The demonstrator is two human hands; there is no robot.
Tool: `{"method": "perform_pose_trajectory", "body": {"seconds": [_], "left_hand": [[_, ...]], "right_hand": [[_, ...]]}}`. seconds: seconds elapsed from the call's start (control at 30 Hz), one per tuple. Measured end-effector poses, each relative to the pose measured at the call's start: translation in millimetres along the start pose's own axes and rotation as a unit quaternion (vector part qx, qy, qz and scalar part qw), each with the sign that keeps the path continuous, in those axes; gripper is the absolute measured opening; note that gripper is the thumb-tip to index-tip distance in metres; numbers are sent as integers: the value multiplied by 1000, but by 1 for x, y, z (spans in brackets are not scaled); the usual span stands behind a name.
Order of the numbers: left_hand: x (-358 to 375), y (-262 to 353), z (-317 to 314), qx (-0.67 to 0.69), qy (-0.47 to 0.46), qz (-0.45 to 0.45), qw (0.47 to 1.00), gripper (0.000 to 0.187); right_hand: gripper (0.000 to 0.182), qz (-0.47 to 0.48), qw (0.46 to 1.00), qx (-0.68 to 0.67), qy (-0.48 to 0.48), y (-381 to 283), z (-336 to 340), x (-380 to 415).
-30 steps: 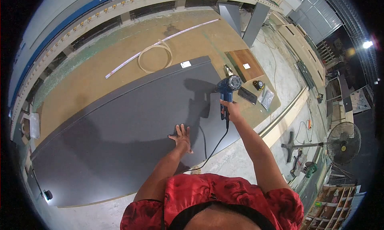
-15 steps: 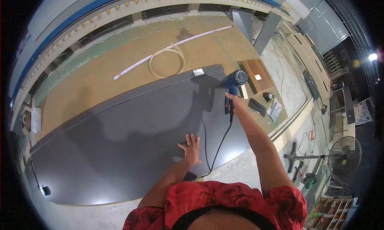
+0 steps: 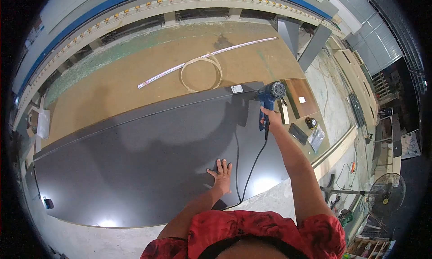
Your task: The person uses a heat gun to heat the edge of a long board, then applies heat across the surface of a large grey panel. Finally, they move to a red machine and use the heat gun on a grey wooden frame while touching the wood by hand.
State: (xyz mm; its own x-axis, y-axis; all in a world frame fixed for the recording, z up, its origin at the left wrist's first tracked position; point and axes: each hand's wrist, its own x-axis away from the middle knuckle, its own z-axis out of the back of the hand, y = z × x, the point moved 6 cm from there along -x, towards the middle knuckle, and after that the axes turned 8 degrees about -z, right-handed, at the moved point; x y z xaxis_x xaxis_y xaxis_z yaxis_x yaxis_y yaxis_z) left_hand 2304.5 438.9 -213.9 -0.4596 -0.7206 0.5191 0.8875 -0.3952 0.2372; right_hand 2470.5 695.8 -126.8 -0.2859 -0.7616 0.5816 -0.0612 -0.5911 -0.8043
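A blue heat gun (image 3: 267, 97) is in my right hand (image 3: 272, 118), its fingers wrapped round the handle. The nozzle points left over the far right corner of a large dark grey panel (image 3: 148, 169). From the handle a black cord (image 3: 254, 166) runs down across the panel toward my body. My left hand (image 3: 221, 174) lies flat on the panel with fingers spread, near its front edge. A darker strip (image 3: 148, 116) runs along the panel's far edge, and a white label (image 3: 236, 88) sits near its right end.
Beyond the panel, a coil of edging strip (image 3: 185, 82) and a long measuring tape strip (image 3: 171, 70) lie on the brown board. To the right are a phone (image 3: 298, 134), a plastic bag (image 3: 317, 138) and a brown panel piece (image 3: 302, 97). A fan (image 3: 385, 196) stands farther right.
The whole view has shifted, with the scene sliding slightly right and down. My right hand keeps hold of the heat gun by the same corner, and my left hand stays flat on the panel.
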Motion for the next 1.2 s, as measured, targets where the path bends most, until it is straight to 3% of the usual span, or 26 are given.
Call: {"method": "perform_pose_trajectory", "body": {"seconds": [0.33, 0.6, 1.2], "left_hand": [[-1, -3, 0, 48, 1, -11, 999, 125], [-3, -4, -3, 51, 23, -8, 998, 124], [-2, -3, -4, 12, 9, -2, 1000, 125]], "right_hand": [[29, 22, 999, -28, -4, -26, -19, -24], [30, 17, 1000, 26, 7, -28, -27, -16], [30, -11, 987, 23, -161, 2, -112, 51]]}}
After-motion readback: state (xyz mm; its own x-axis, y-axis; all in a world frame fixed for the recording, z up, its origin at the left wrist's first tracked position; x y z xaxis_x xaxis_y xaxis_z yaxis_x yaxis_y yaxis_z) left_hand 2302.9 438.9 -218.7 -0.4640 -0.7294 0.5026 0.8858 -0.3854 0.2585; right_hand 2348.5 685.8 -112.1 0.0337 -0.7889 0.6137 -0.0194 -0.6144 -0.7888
